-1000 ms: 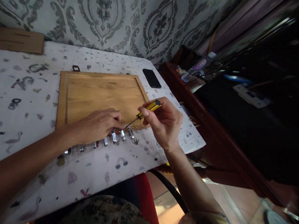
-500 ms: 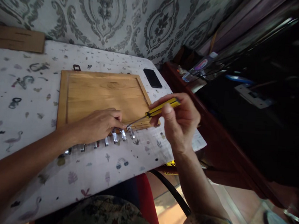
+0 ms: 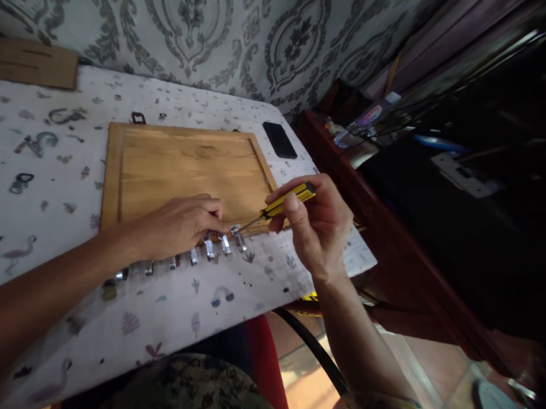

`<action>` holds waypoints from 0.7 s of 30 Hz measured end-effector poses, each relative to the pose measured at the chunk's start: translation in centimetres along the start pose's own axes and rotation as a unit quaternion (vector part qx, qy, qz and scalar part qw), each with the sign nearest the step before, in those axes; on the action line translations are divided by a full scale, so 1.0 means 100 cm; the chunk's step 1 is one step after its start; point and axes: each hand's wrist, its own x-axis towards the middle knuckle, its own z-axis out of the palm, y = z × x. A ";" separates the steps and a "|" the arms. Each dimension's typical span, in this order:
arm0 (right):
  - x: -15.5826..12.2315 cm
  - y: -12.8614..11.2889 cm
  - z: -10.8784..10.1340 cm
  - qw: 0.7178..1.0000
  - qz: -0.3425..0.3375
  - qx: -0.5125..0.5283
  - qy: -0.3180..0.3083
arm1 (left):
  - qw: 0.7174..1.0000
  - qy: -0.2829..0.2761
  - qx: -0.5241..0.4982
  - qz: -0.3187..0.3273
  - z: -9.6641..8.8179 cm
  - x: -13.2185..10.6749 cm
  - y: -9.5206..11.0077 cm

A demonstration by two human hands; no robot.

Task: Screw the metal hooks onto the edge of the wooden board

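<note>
In my right hand is a screwdriver with a yellow and black handle, its thin shaft slanting down to the left. The tip meets a shiny metal hook at the near edge of a wooden panel. My left hand rests over that edge, fingers closed, with thumb and fingertips pressed at the base of the same hook. Several more metal hooks stick out in a row along the edge, partly under my left hand and wrist. Any screw under the tip is too small to make out.
A printed white cloth covers the table. Behind the panel's right corner lies a black phone; cardboard lies at the far left. To the right stands dark red furniture with a plastic bottle on it.
My right hand and the screwdriver handle have shifted slightly left and down, while the tip stays at the hook. The left hand keeps its place; the view has shifted a little.
</note>
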 end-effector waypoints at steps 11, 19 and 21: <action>-0.002 -0.006 0.000 0.999 -0.007 -0.040 -0.014 | 1.000 0.002 -0.016 -0.017 -0.001 0.000 0.002; 0.001 -0.009 0.004 0.997 -0.005 -0.071 0.009 | 1.000 0.000 -0.010 -0.017 -0.001 -0.001 0.002; 0.002 -0.010 0.003 0.999 0.019 -0.051 -0.004 | 1.000 -0.009 -0.009 -0.021 -0.002 0.000 0.003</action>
